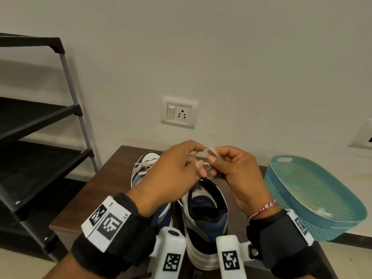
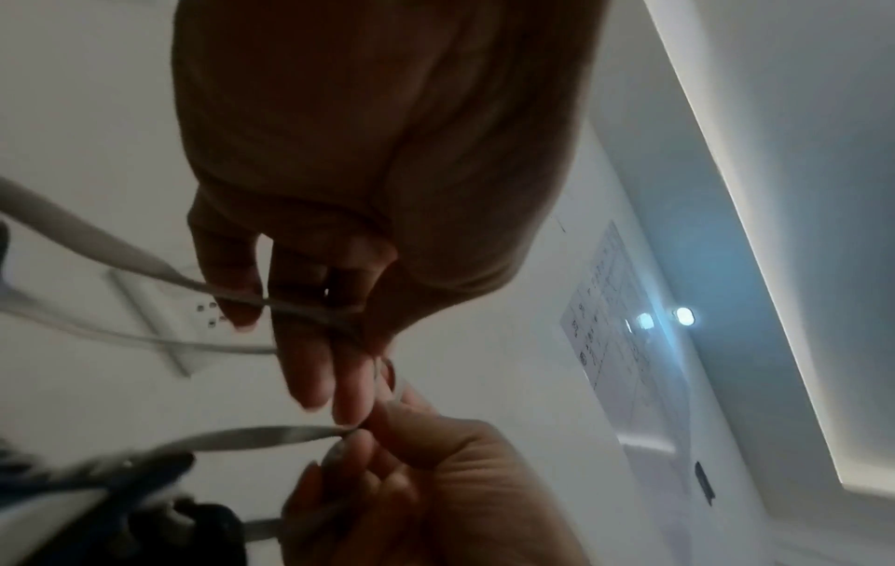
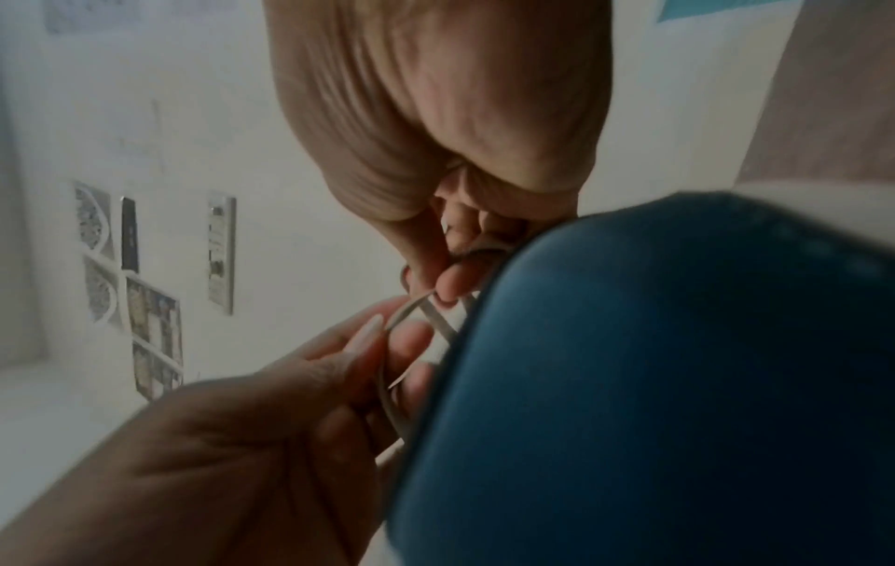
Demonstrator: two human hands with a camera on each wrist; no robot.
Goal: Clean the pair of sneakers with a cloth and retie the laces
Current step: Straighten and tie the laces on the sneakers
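White lace (image 1: 209, 151) we pinch with left hand (image 1: 175, 168) and right hand (image 1: 235, 170); two sneakers (image 1: 205, 214) on one table (image 1: 112, 178).

Both hands (image 3: 436, 126) pinch lace (image 3: 438, 325) beside blue sneaker (image 3: 654, 383).

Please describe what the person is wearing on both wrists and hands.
Both hands are bare. The left wrist carries a black strap with white square-code tags; the right wrist has the same, plus a pink-white thread bracelet. A white coded camera block hangs under each wrist.
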